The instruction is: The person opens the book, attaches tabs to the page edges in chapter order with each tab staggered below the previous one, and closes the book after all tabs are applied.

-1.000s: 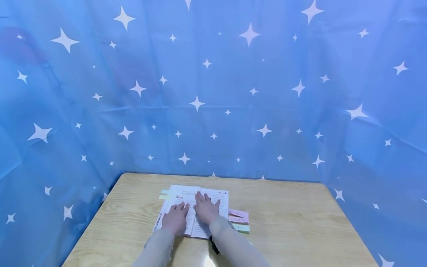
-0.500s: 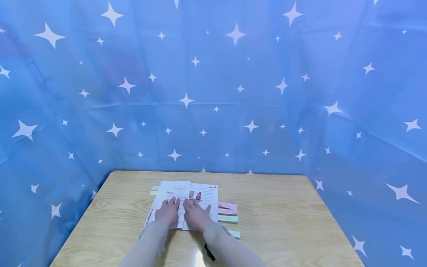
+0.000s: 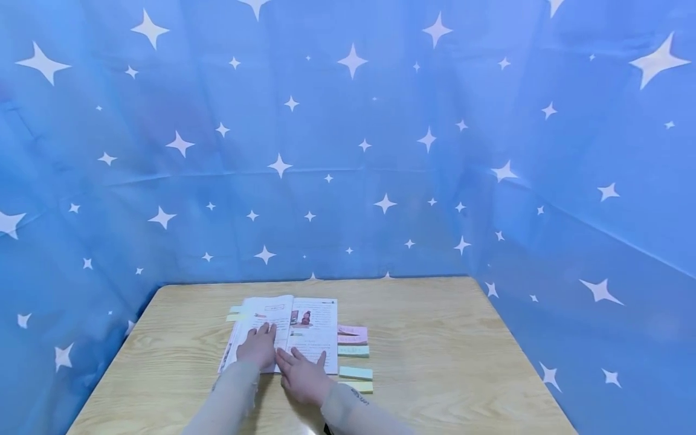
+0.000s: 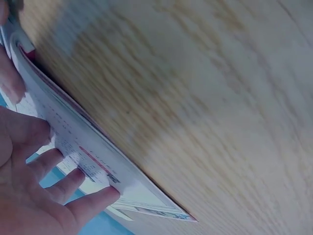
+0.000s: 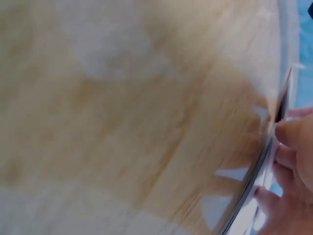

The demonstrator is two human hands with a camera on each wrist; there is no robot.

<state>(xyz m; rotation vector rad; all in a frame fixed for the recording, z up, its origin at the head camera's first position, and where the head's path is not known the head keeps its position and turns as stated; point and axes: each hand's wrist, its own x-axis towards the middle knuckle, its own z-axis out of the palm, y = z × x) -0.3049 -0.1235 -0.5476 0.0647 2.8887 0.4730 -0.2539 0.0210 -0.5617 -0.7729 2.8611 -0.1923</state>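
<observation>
An open book (image 3: pixel 318 359) with printed pages and a small red picture lies on the wooden table. My left hand (image 3: pixel 258 347) rests on its left page near the fold, and in the left wrist view the fingers (image 4: pixel 95 203) reach extended onto the page. My right hand (image 3: pixel 302 376) lies at the lower end of the fold, fingers spread on the bottom of the right page and the palm beyond the near edge. In the right wrist view that hand (image 5: pixel 293 166) is beside the book's edge.
Pink sticky notes (image 3: pixel 352 335) and green ones (image 3: pixel 353 351) jut from the right edge. Closer in are another green strip (image 3: pixel 356 373) and a yellow one (image 3: pixel 360 386). Pale tabs (image 3: pixel 235 313) stick out left. A blue starred curtain (image 3: pixel 348 151) surrounds the table (image 3: pixel 435 350).
My right hand has slid from the upper middle of the book down along the fold to the near edge. The left hand stays on the left page. The head view has turned right.
</observation>
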